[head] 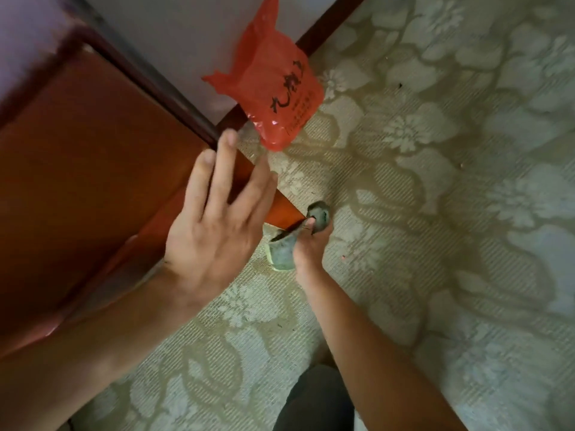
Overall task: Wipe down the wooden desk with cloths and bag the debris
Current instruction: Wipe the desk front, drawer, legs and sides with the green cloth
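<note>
From the head camera, looking steeply down, the reddish-brown polished wooden worktop (87,169) fills the left of the view, its corner pointing toward the middle of the frame. The left hand (214,225) hovers over that corner with fingers spread and nearly straight, its grip wide and holding nothing; whether the palm touches the wood cannot be told.

Lower down, just past the corner of the worktop, the right hand (308,247) has its grip closed on a crumpled grey-green cleaning cloth (284,248). One bunched end of the cloth sticks out above the fingers and the other end hangs below the thumb side, close to the side edge of the worktop. Whether the cloth touches the wood is unclear.

A thin red plastic bag with dark printed characters (277,88) hangs beyond the worktop, in front of a dark wooden skirting strip (329,23) at the foot of a pale wall (186,42). Its lower end reaches down near the left fingertips.

Beneath everything lies a beige carpet with a pale floral pattern (435,213), with a few small dark specks on it. A dark-clothed knee (317,399) shows at the bottom edge.
</note>
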